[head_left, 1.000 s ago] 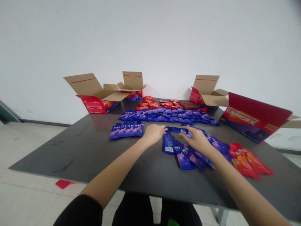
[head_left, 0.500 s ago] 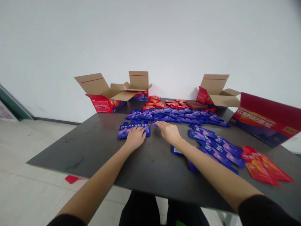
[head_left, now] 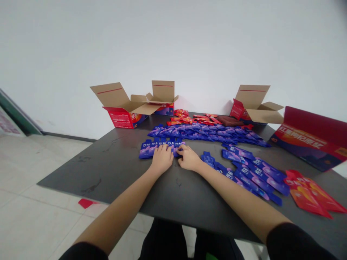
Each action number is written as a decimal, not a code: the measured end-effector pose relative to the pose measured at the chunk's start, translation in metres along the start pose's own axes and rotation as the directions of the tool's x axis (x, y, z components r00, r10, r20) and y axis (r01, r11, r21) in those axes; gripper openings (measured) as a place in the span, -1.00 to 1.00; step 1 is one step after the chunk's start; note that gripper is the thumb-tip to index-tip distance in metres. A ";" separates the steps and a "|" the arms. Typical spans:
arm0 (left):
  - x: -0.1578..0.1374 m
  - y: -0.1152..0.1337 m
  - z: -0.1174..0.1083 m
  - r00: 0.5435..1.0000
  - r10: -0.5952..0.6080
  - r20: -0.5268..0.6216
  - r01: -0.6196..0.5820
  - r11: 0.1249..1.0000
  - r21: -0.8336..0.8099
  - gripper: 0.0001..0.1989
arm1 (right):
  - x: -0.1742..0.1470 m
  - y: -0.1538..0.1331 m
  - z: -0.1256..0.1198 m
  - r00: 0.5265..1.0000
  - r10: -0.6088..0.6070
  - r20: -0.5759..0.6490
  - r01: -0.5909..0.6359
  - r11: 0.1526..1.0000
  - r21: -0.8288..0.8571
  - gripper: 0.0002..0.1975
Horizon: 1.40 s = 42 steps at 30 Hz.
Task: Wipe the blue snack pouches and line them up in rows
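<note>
A row of several overlapping blue sachets (head_left: 146, 149) with purple shapes and white print lies flat on the dark table (head_left: 108, 177). My left hand (head_left: 162, 157) rests over the row's lower edge, fingers laid out on the packets. At the row's right end, my right hand (head_left: 189, 157) has its thumb and fingers closed on the edge of the last blue sachet (head_left: 177, 143). That hand partly covers this sachet. Under and beside my right forearm lies a loose spread of more blue sachets (head_left: 255, 175).
A long heap of blue sachets (head_left: 217, 133) stretches across the back, with red sachets (head_left: 181, 117) behind it. Open cartons stand at left (head_left: 121, 117), back (head_left: 165, 108), back right (head_left: 244, 113) and right (head_left: 306, 142). Larger red pouches (head_left: 309, 193) lie near the right edge.
My right hand has come in against the right end of the row with a blue sachet, which now overlaps the others. My left hand stays on the row.
</note>
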<state>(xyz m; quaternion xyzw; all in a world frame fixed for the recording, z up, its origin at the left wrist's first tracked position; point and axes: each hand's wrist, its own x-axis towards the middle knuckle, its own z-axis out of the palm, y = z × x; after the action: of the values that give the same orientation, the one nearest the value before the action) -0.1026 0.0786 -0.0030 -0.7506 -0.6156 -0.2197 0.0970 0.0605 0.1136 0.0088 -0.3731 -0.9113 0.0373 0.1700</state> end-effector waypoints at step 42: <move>0.004 0.169 0.013 0.793 0.589 0.155 -0.583 0.808 -0.083 -0.77 | -0.203 0.040 -0.059 0.926 0.350 -0.139 -0.375 0.892 -0.253 -0.39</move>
<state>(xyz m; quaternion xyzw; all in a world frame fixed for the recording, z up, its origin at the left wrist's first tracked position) 0.0642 0.0495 0.0088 -0.9217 -0.3556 -0.1224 0.0949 0.2416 -0.0017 -0.0003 -0.5579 -0.8133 -0.0754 0.1474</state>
